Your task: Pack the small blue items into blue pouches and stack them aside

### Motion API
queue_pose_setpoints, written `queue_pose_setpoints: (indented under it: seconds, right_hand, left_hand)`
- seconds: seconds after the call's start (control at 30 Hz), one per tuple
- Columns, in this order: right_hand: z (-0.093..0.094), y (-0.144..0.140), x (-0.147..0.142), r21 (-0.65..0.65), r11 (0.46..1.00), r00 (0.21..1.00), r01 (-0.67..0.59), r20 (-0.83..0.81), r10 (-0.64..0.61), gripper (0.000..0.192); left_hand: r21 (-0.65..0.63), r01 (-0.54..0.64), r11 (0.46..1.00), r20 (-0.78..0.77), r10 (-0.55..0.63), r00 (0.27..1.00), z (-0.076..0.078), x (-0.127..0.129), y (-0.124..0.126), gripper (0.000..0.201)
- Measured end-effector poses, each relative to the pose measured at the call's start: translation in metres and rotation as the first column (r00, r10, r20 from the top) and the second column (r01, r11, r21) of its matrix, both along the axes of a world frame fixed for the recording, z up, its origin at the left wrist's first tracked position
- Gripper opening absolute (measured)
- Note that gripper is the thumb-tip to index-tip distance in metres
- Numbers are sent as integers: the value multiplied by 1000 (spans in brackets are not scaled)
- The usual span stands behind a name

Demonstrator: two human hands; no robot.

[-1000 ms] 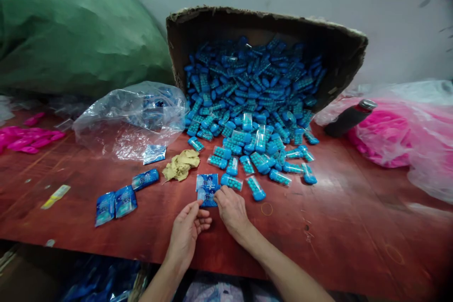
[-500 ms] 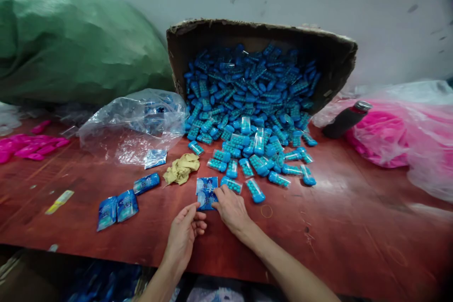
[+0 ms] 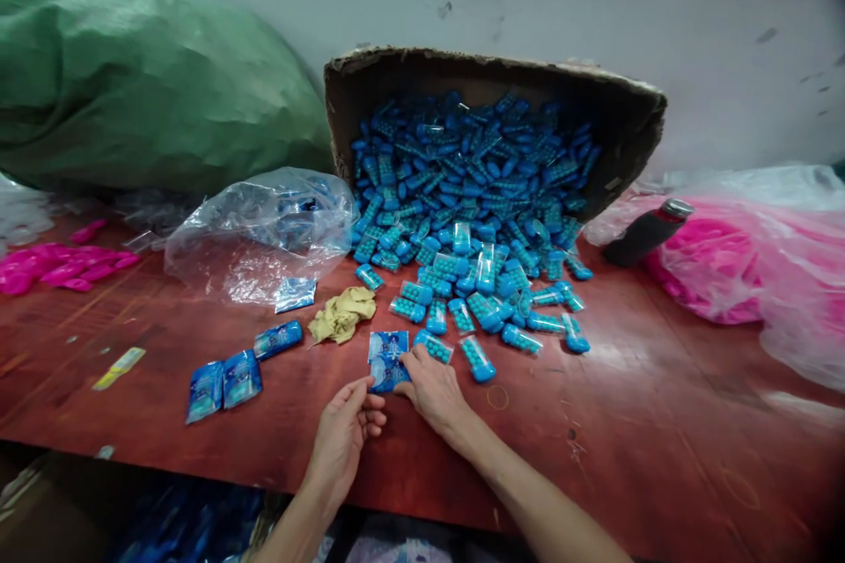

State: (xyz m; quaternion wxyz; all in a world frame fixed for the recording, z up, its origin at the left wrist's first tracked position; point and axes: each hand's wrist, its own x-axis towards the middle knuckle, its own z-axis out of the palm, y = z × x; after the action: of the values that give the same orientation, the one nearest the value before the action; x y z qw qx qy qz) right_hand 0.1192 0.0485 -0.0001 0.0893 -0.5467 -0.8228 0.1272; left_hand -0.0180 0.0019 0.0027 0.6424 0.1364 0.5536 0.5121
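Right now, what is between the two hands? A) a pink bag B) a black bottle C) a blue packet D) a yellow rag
C: the left hand and right hand both touch a blue packet lying on the table; the rag and bottle lie farther off.

A red-brown table [image 3: 660,422] carries a tipped cardboard box [image 3: 620,119] spilling blue packs [image 3: 475,281], a clear bag [image 3: 257,233], a yellow rag [image 3: 341,314], blue sachets [image 3: 223,378], pink bags [image 3: 739,268] and a dark bottle [image 3: 643,231].
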Motion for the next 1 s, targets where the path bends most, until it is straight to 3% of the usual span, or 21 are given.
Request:
queue_pose_setpoints:
  seconds: [0.23,0.37,0.47,0.57,0.7,0.8,0.9,1.0]
  right_hand:
    - [-10,-6,-1,8,997,983,73,-168,-71,11]
    - [-17,-6,-2,23,994,973,103,-208,-96,16]
    - [-14,-9,-2,32,993,962,116,-254,-104,18]
    - [-3,-20,-2,44,992,911,122,-401,-95,20]
    - [9,-36,-3,1,986,771,168,-623,-130,20]
    - [7,-36,-4,-256,942,519,218,-787,-334,39]
    - [4,-30,-7,-546,838,312,10,-794,-521,16]
    - [2,-29,-14,-614,784,240,-85,-777,-582,15]
  left_hand:
    - [-1,0,1000,-2,0,1000,0,0,1,26]
    - [7,11,1000,-6,-11,1000,-1,0,1,27]
    - [13,-27,1000,-48,28,998,-1,2,0,31]
    - [35,-46,998,-88,49,995,0,7,0,36]
    - [44,32,999,12,-33,999,4,13,1,25]
    - [49,40,998,73,-44,996,7,16,3,20]
    - [52,44,998,32,-46,998,6,19,3,20]
    - [68,36,997,-92,-30,995,1,21,1,21]
